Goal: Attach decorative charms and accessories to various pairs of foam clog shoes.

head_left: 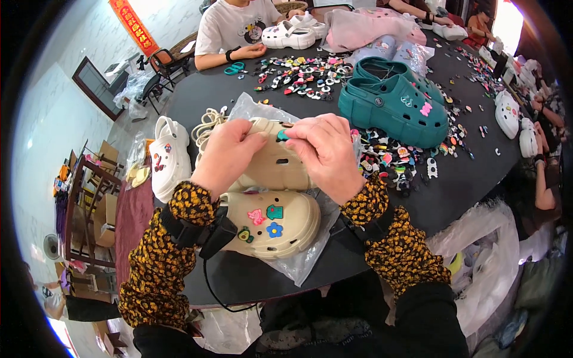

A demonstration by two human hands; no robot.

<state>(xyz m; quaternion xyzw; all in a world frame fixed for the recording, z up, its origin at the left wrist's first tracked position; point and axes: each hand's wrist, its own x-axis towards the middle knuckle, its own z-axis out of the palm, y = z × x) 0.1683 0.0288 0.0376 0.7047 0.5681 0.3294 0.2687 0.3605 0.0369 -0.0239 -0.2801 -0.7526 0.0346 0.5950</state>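
My left hand (227,154) grips the left side of a beige clog (276,162) held just above the dark table (465,179). My right hand (325,152) presses a small teal charm (282,135) onto the top of that clog with thumb and fingers. A second beige clog (280,224) lies nearer to me on a clear plastic bag (304,262); it carries a pink charm, a teal charm, a blue flower and an avocado charm. Both wrists wear black straps over leopard-print sleeves.
A teal pair of platform clogs (394,104) stands at the right, with many loose small charms (394,161) in front and more (298,71) at the back. White clogs (169,156) lie at the left edge. Other people sit around the table, one with white clogs (289,36).
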